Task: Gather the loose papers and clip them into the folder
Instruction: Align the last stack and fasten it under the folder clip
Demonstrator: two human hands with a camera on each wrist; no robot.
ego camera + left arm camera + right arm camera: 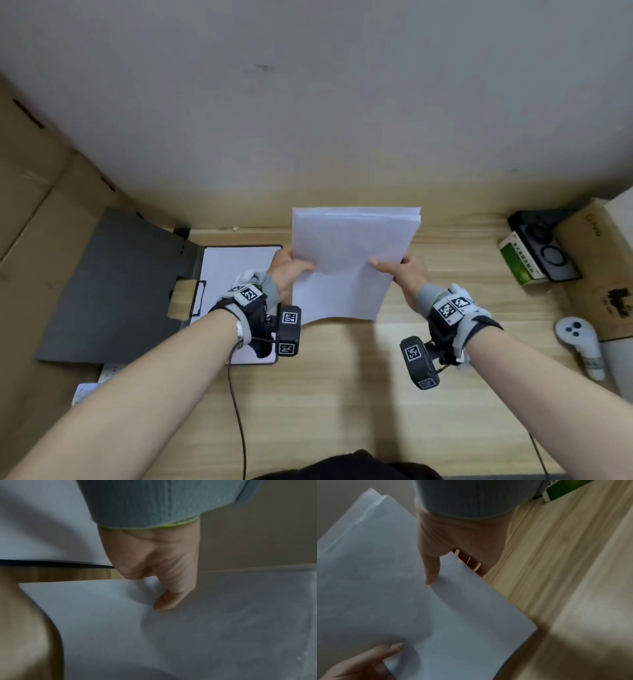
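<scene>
A stack of white papers is held above the wooden desk, tilted up, its near edge sagging. My left hand pinches the stack's left edge, thumb on top. My right hand pinches the right edge, thumb on top, fingers underneath. The papers fill both wrist views. The open grey folder lies at the left, with a white sheet on its right half and a clip at the spine.
A green box and a black device sit at the desk's right. A white controller lies near the right edge. Cardboard boxes stand on the left, and a wall rises behind the desk.
</scene>
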